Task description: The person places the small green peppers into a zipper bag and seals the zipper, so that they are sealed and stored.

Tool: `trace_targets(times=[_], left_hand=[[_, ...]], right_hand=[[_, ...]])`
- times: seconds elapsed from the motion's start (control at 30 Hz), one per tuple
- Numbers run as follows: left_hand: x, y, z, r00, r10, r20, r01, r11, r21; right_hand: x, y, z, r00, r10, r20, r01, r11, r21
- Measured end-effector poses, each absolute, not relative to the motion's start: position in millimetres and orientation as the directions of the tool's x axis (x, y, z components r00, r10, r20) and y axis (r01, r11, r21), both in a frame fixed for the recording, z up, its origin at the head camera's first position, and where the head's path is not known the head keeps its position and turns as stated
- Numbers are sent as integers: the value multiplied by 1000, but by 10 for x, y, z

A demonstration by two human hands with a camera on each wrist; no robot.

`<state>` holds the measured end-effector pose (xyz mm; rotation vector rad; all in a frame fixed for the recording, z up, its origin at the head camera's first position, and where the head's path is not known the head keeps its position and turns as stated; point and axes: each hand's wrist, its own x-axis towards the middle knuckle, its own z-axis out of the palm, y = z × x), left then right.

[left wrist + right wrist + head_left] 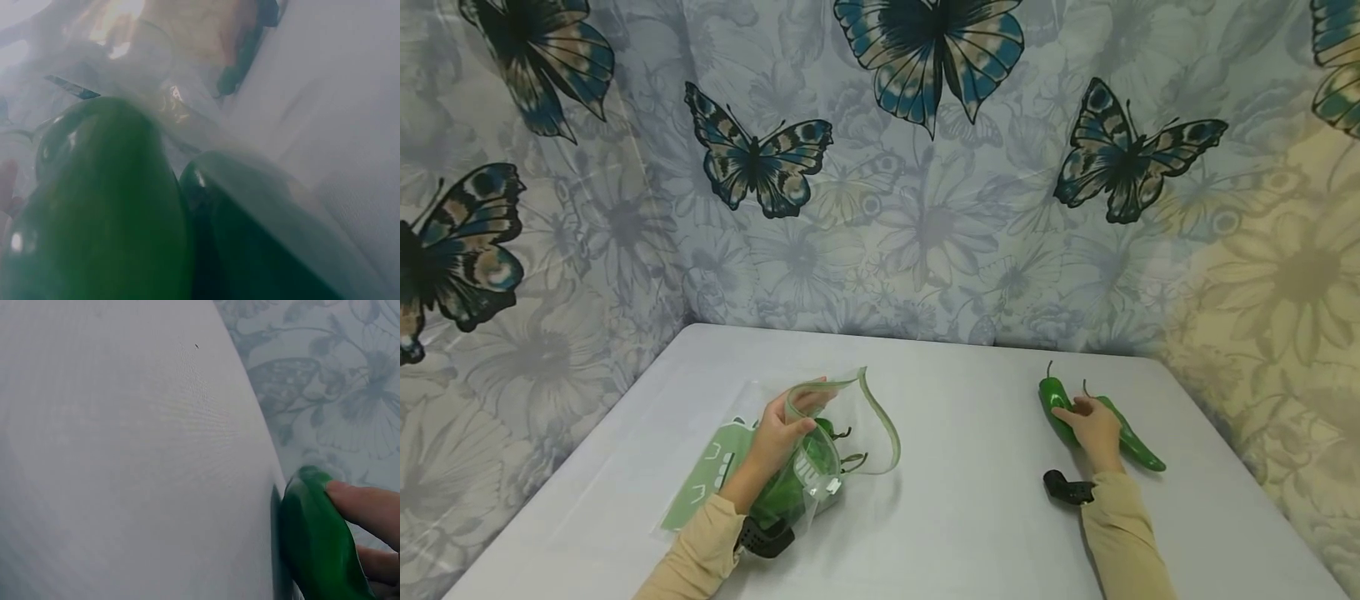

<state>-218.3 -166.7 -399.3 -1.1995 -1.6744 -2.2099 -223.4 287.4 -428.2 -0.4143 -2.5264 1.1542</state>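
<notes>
On the left of the head view, my left hand point(777, 435) holds a clear plastic bag point(874, 429) by its green-edged mouth, which gapes toward the right. Several green peppers point(778, 498) with curved stems lie inside it; the left wrist view shows two of them point(106, 206) close up through the plastic. Far to the right, my right hand point(1097, 435) pinches a long green chili pepper point(1052, 397) between thumb and fingers. In the right wrist view that chili pepper point(319, 540) lies at the table edge. Another long chili pepper point(1141, 450) rests just right of this hand, partly hidden behind it.
A white table point(955, 467) carries everything. A green printed panel point(711, 475) of the bag spreads to the left. Black wrist cameras point(1067, 489) sit on both wrists. Behind the table hangs a butterfly-patterned cloth wall point(925, 233).
</notes>
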Motion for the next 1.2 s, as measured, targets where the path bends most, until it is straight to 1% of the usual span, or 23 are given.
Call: trace_targets(times=[0.23,0.5,0.63,0.8,0.97,1.2], left_hand=[[-2148,-1656,-4030,-677,343,652,535,-379,755],[-2090,-1663,-4038,-691,343,636,523,-370,768],[-2077,-1669,-4039,-683,350,640,530,-366,765],[-2094,-1680,-4031,-672,356,650,542,-361,759],[-2118,-1696,-4025,-662,351,663,542,-387,746],[-2173,-1668,-3992,-661,354,662,541,-386,747]], right_hand=[[-2191,2887,-4253,-918,383,102,167,607,-777],[-2120,2868,-4208,-932,362,29,206,592,-779],[-2086,2853,-4208,-937,349,4,217,589,-778],[-2103,2849,-4239,-939,342,-16,223,574,-788],[-2150,2842,-4255,-939,343,-30,224,542,-810],[-2203,2819,-4162,-937,348,-22,197,476,-857]])
